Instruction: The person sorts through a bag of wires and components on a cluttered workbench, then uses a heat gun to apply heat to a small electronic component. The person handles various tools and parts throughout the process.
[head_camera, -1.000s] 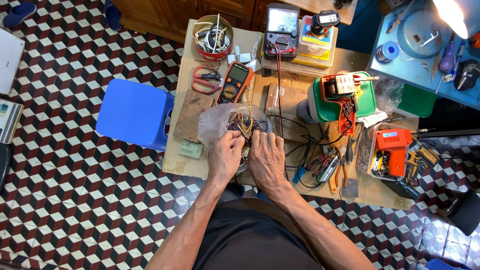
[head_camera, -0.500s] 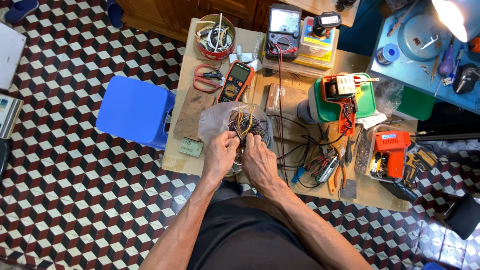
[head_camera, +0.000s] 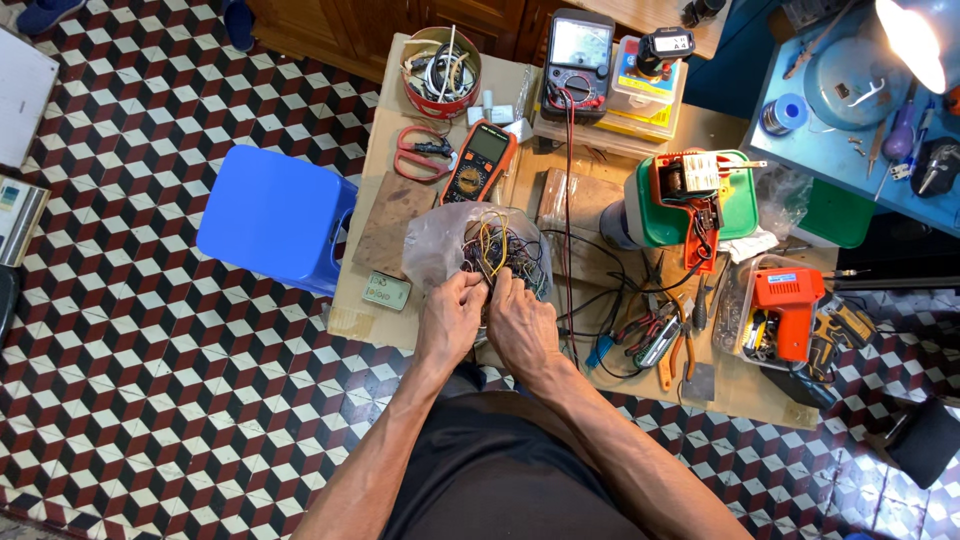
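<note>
Two hands are seen at the middle of the worktop (head_camera: 370, 300). The left hand (head_camera: 450, 320) and the right hand (head_camera: 522, 325) are pressed side by side, fingers curled narrowly onto one tangle of wires (head_camera: 495, 250) that lies in one clear plastic bag (head_camera: 432, 245); which strand is pinched cannot be told. At 12 o'clock from the hands one orange multimeter (head_camera: 478, 162) is laid, with one pair of red scissors (head_camera: 420, 152) at 11 o'clock. One round tin (head_camera: 440, 62) is set farther up. At 3 o'clock one orange drill (head_camera: 785, 310) is seen. One blue stool (head_camera: 275, 215) stands at 9 o'clock.
</note>
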